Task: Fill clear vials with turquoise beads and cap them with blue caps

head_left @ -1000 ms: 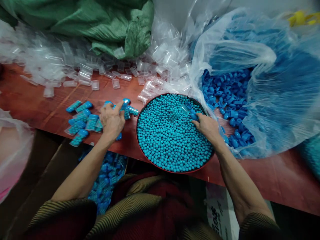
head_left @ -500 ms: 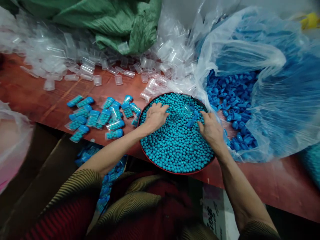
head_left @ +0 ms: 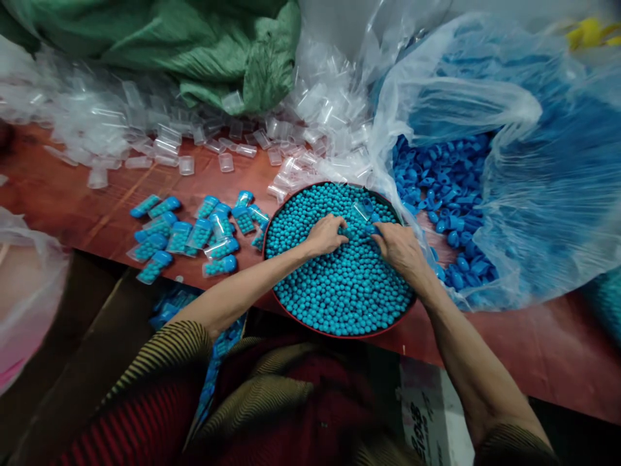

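A clear plastic tube (head_left: 359, 211) slants just beyond and between the left hand (head_left: 324, 237), fingers parted at round turquoise beads (head_left: 339, 291), and the right hand (head_left: 402, 251), fingers touching a blue plastic cap (head_left: 371, 229), grip unclear.

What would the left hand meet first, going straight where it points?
Probably the blue plastic cap by the right hand, though depth is unclear: the left hand may brush round turquoise beads first.

On my feed: crumpled green sheeting (head_left: 145, 55), upper left, at the table's far side; table (head_left: 528, 340) red-topped. Far left I make out a translucent bag (head_left: 32, 285), pinkish low down. Yellow item (head_left: 589, 32), top right, blurred. Below the table, pale box (head_left: 424, 408), dark writing on its side
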A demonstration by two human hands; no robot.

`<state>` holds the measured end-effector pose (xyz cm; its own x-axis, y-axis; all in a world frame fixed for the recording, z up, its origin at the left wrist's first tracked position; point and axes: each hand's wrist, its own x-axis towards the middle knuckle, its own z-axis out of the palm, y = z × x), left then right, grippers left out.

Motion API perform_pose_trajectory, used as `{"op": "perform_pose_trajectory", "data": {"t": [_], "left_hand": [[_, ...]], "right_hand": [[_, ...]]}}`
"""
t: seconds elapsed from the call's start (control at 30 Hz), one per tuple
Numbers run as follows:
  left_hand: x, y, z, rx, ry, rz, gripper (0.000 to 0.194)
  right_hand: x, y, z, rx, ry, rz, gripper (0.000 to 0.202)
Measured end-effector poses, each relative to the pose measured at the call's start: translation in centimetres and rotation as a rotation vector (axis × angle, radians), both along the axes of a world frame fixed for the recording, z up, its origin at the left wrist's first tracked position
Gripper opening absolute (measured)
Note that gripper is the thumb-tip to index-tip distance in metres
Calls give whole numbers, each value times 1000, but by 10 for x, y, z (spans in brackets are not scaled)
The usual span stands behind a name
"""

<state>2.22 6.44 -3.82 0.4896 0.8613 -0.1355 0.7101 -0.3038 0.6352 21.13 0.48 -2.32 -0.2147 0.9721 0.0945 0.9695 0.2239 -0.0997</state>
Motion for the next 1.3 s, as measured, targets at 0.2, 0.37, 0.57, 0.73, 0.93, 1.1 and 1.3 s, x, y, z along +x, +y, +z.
{"op": "perform_pose_trajectory", "data": {"t": [0.2, 0.37, 0.57, 0.73, 0.93, 1.1, 1.3], "left_hand": [[-1, 3, -6, -136, -200, -37, 22], [-11, 7, -7, -216, -454, -77, 19], [-13, 5, -4, -367, -682, -26, 16], [-15, -9, 7, -492, -762, -12, 25], [-17, -27, 19, -560, -803, 68, 58], [-17, -35, 17, -535, -780, 123, 50], [-8, -41, 20, -489, -823, 215, 33]], "right_hand": [[-25, 9, 1, -76, 188, -6, 32], [-22, 3, 7, -175, 347, -14, 32], [-24, 3, 4, -128, 731, -81, 30], [-39, 4, 11, -116, 794, -103, 26], [-44, -4, 13, -73, 806, -150, 31], [-42, -14, 12, -61, 710, -42, 30], [-42, -17, 11, -42, 632, 28, 29]]}}
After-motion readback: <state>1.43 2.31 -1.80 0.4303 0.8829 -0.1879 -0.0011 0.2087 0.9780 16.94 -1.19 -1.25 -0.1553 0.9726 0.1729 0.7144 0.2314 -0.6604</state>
